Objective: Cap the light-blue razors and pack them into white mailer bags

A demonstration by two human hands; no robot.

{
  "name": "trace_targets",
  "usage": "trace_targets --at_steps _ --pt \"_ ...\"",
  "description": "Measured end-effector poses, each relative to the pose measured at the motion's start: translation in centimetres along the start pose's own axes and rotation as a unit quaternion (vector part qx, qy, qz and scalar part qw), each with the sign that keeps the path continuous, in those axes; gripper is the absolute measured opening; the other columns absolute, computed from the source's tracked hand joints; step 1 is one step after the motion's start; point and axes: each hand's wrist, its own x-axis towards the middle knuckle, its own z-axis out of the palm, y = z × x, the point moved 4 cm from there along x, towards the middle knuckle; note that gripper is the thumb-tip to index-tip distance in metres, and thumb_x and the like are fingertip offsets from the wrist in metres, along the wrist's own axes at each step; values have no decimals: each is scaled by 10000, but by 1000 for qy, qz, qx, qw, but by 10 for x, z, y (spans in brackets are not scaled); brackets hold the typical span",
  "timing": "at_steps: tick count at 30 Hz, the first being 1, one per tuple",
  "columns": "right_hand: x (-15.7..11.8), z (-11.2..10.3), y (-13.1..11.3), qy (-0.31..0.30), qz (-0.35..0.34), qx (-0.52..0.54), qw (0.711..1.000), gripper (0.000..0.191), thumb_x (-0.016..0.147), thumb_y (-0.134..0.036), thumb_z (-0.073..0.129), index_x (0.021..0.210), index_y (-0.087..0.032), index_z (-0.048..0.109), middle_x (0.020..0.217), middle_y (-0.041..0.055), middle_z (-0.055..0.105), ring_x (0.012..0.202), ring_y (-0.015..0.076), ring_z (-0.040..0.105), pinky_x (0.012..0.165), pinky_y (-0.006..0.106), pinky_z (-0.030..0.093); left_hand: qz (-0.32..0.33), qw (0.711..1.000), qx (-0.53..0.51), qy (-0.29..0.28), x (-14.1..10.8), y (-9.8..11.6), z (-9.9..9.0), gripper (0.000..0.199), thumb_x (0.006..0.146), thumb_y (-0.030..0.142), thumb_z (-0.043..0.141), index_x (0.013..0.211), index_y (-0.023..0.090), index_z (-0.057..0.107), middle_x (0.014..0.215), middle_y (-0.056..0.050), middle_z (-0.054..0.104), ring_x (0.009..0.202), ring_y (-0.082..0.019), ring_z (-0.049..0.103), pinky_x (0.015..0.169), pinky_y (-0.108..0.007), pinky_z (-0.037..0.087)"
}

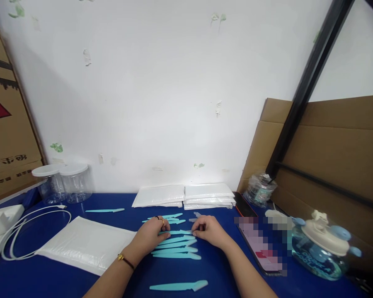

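Note:
Between my two hands lies a light-blue eyebrow razor. My left hand has its fingers closed at the handle end, and my right hand pinches near the blade end. Just below, several matching razors lie side by side on the blue tabletop. A few more razors rest behind my left hand, partly hidden by it. Small translucent pieces sit behind my right hand. One single razor lies close to the front edge.
A white padded mailer is left of my left arm, with a white cable beyond. Stacked mailers stand by the wall. Another razor and clear jars are back left. A phone and a teapot-shaped bottle are right.

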Motion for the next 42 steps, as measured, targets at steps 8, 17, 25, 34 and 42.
trace_targets --at_steps 8,17,25,34,42 --pt "1 2 7 -19 27 68 997 133 653 -173 669 783 -168 702 666 12 663 597 146 598 541 221 424 3 1000 -11 -1 3 -2 6 108 782 261 517 809 216 611 827 4 605 784 -145 546 652 -225 362" --pt "4 13 -2 -42 29 84 995 124 635 -206 688 754 -176 702 615 -8 658 582 135 592 548 228 453 10 999 -42 -15 9 -6 16 107 760 235 546 798 209 643 790 13 618 726 -129 557 645 -216 380" --pt "7 -17 1 94 2 -96 991 205 822 -249 503 853 -205 701 845 49 621 760 173 590 692 258 437 26 997 2 76 5 -8 -4 198 814 252 530 978 251 641 1019 -19 610 972 -188 516 830 -271 376" --pt "11 -3 9 70 25 -94 993 96 689 -125 622 738 -204 644 812 6 593 734 148 560 634 211 399 23 998 38 44 7 -5 -1 187 853 239 466 761 210 625 814 -5 627 797 -156 545 700 -248 350" --pt "11 3 -3 36 -27 -90 995 135 712 -87 581 730 -206 642 705 -19 608 645 121 531 587 195 361 15 999 24 39 7 -5 -1 231 869 271 437 740 200 615 797 -17 617 792 -155 549 702 -231 358"
